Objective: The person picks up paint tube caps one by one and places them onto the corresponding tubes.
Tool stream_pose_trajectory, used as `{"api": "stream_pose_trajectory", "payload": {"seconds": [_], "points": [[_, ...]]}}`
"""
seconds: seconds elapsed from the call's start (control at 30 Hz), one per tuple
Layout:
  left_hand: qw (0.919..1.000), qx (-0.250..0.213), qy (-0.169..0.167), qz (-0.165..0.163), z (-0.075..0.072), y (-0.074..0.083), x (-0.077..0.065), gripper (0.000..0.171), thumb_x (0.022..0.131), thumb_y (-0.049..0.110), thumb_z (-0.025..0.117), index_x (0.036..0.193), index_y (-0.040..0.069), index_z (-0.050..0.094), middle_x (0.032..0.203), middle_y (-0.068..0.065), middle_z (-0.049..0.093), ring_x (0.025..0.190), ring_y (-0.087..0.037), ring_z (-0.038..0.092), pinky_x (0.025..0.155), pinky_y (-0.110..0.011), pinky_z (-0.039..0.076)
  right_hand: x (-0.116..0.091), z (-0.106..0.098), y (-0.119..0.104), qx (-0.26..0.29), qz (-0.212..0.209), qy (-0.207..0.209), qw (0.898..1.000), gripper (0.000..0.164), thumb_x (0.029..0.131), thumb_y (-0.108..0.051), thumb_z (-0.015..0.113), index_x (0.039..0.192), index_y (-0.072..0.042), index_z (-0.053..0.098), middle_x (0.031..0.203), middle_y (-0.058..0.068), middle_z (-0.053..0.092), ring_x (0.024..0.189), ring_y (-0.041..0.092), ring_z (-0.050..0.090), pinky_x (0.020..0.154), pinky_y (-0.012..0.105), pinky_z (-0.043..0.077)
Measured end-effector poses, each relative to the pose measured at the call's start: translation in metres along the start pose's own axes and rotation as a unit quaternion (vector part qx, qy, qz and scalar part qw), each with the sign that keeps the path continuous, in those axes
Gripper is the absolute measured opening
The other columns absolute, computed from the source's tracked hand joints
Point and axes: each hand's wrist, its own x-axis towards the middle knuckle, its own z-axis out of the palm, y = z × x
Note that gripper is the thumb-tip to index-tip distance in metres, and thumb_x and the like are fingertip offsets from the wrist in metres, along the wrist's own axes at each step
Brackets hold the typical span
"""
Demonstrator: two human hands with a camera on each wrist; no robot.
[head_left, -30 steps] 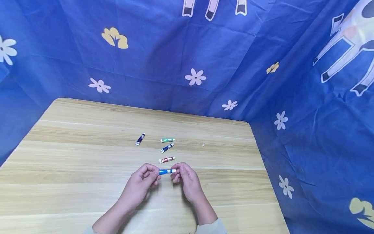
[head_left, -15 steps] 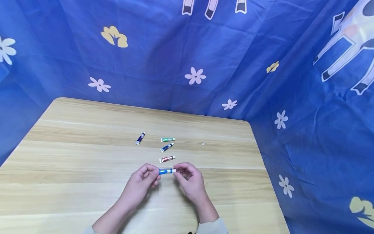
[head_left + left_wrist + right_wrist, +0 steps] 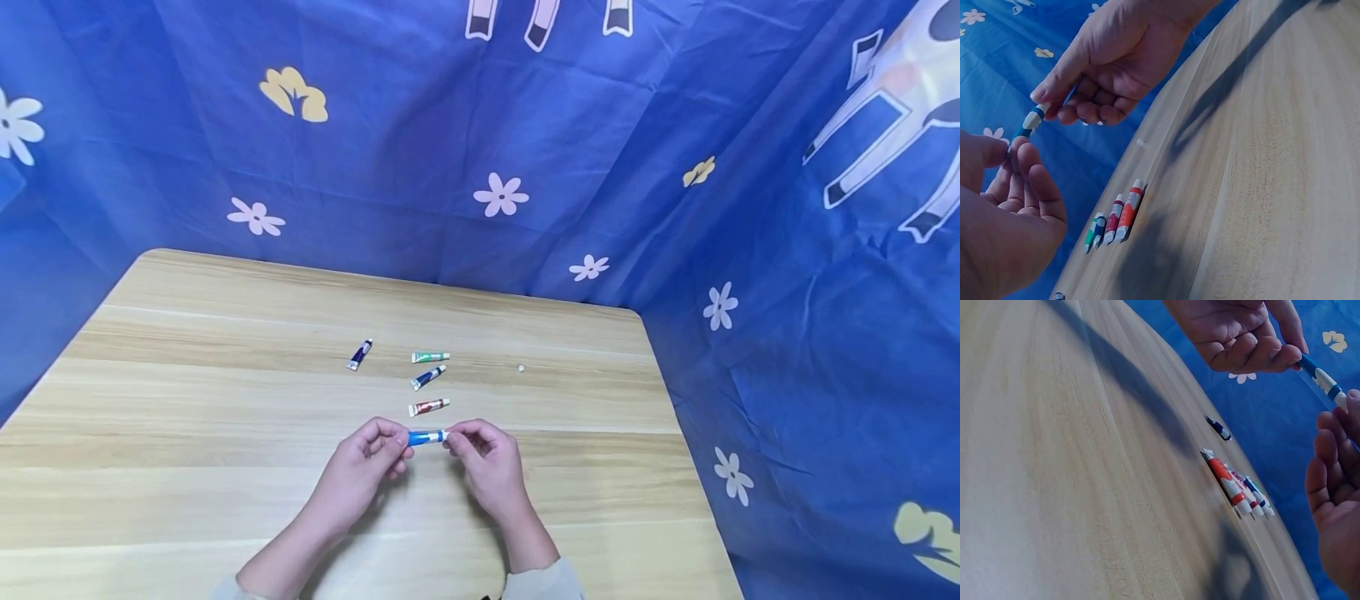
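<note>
A small blue and white paint tube (image 3: 426,437) is held level above the table between both hands. My left hand (image 3: 363,467) pinches its blue rear end between thumb and fingers. At its other end, the thumb and fingertips of my right hand (image 3: 491,467) pinch the white cap (image 3: 1044,107). Beyond the hands lie a red tube (image 3: 429,407), a dark blue tube (image 3: 428,377) and a green tube (image 3: 430,357). An orange-red tube (image 3: 1130,210) lies beside them in the wrist views; in the head view it is not visible.
A dark purple-blue tube (image 3: 359,354) lies apart on the left. A tiny whitish piece (image 3: 521,368) sits to the right of the row. The wooden table (image 3: 225,400) ends at a blue patterned cloth (image 3: 420,150) behind and on the right.
My right thumb and fingers have shifted on the tube's cap end, from nearly straight to bent and pinching it. My left hand and the tubes on the table have stayed in place.
</note>
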Motion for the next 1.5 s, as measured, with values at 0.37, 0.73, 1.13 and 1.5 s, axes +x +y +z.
{"api": "stream_pose_trajectory", "payload": {"seconds": [0.37,0.73,1.13,1.5], "points": [[0.9994,0.032,-0.004,0.009,0.004,0.005,-0.002,0.025,0.109,0.015,0.064,0.123,-0.005,0.061,0.094,-0.005,0.072,0.082,-0.015,0.068,0.078,-0.026,0.061,0.0,0.007,0.004,-0.025,0.033,-0.027,0.999,0.025,0.112,-0.014,0.058,0.098,0.007,0.065,0.09,0.031,0.067,0.078,0.004,0.064,0.077,0.022,0.057],[0.9981,0.057,-0.011,0.021,0.005,0.002,-0.003,0.023,0.109,0.015,0.064,0.123,-0.004,0.061,0.095,-0.007,0.07,0.083,-0.015,0.068,0.079,-0.026,0.061,-0.004,0.01,0.003,-0.05,0.057,-0.026,0.997,0.038,0.115,-0.022,0.053,0.091,0.006,0.063,0.083,0.033,0.062,0.071,0.011,0.057,0.069,0.021,0.049],[0.9679,0.223,0.0,0.117,0.008,-0.005,-0.005,0.011,0.102,0.01,0.074,0.109,0.016,0.067,0.093,-0.002,0.069,0.073,-0.003,0.057,0.067,-0.021,0.053,-0.007,0.011,0.01,-0.011,0.073,-0.01,0.997,0.05,0.115,-0.021,0.053,0.079,0.013,0.051,0.069,0.032,0.047,0.057,0.002,0.042,0.058,0.016,0.037],[0.8979,0.392,0.015,0.201,0.006,-0.002,-0.006,0.022,0.094,0.019,0.084,0.114,0.015,0.075,0.08,0.017,0.066,0.066,0.007,0.05,0.063,-0.019,0.05,-0.008,0.004,0.019,-0.076,0.045,-0.016,0.996,0.051,0.115,-0.024,0.053,0.072,0.004,0.05,0.061,-0.007,0.044,0.055,0.0,0.039,0.055,0.016,0.033]]}}
